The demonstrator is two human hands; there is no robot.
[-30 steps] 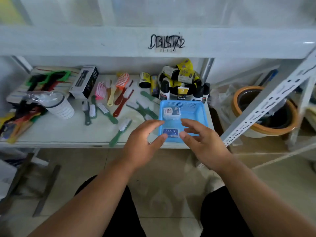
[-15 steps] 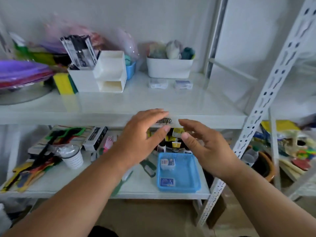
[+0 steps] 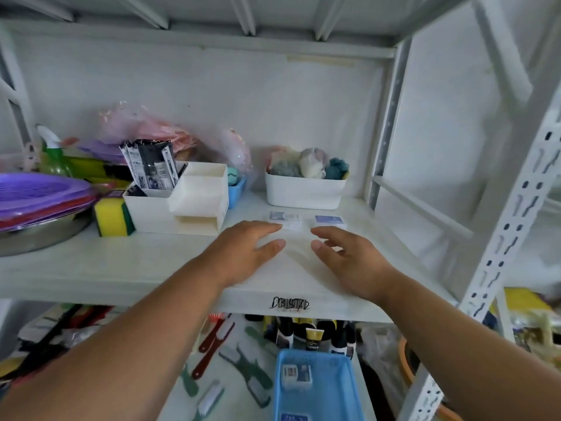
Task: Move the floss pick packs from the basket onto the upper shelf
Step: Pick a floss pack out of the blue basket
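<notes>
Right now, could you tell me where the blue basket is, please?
The blue basket sits on the lower shelf at the bottom right of the head view, below the right hand, just before the tubes.

single head view, facing forward, level with upper shelf (image 3: 121, 268), close range.

1. I see bare upper shelf (image 3: 121, 268) at the front, wide enough for a hand.
2. White organiser (image 3: 182, 205) and white tub (image 3: 305, 192) block the back.
3. A slanted upright (image 3: 498, 238) hems the right side.
</notes>
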